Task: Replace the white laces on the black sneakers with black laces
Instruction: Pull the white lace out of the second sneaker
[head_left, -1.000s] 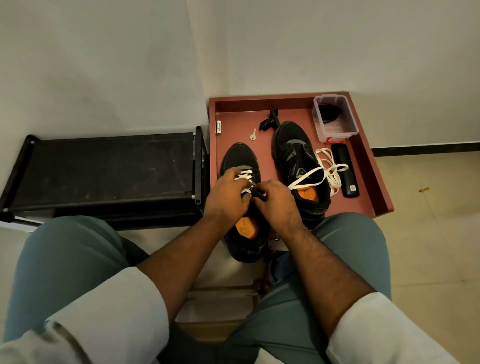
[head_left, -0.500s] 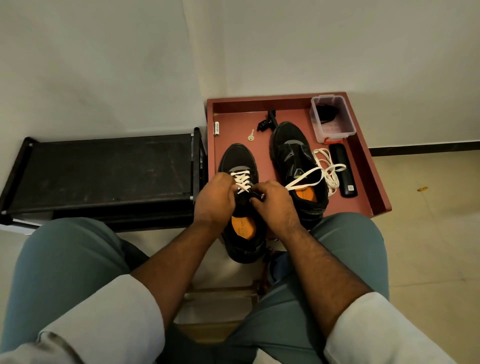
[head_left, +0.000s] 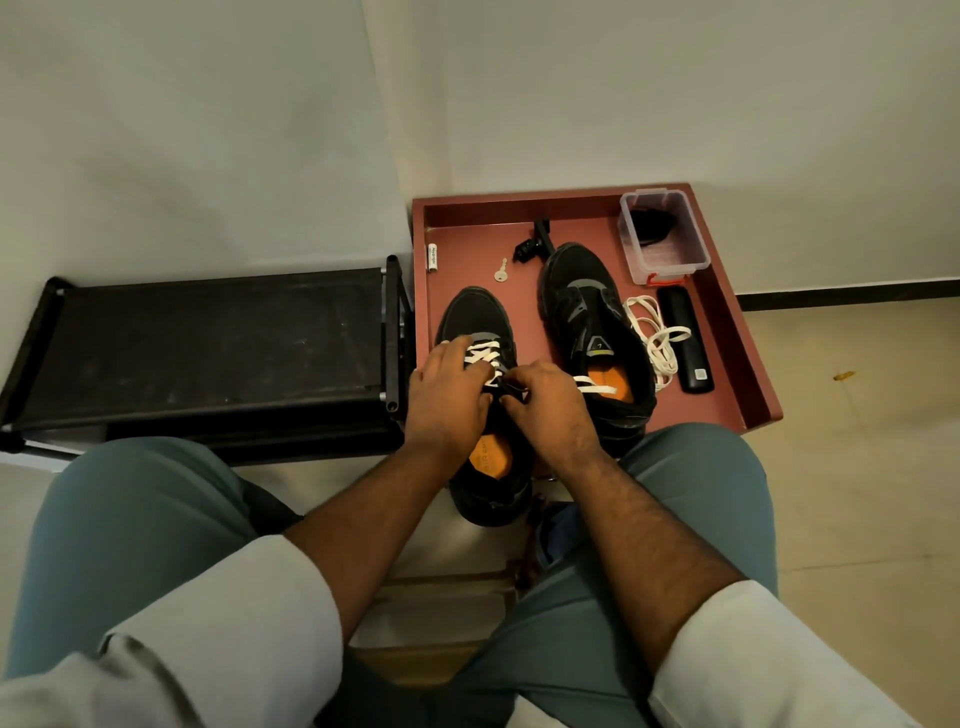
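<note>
A seated person is working both hands over a black sneaker (head_left: 480, 322) on a red tray (head_left: 748, 358), the left hand (head_left: 447, 395) and right hand (head_left: 550, 405) pinching its white lace (head_left: 485, 353). At three o'clock, a second sneaker (head_left: 587, 312) is sitting unlaced beside a loose white lace (head_left: 652, 338).

Both hands (head_left: 449, 395) (head_left: 550, 410) close together, curled

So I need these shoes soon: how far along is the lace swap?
Early. Done: the right black sneaker is unlaced, its loose white lace piled beside it on the red tray. In hand: both hands, left and right, work at the white lace still threaded in the left black sneaker. Left: finish unlacing, then thread black laces into both; none is clearly visible.
</note>
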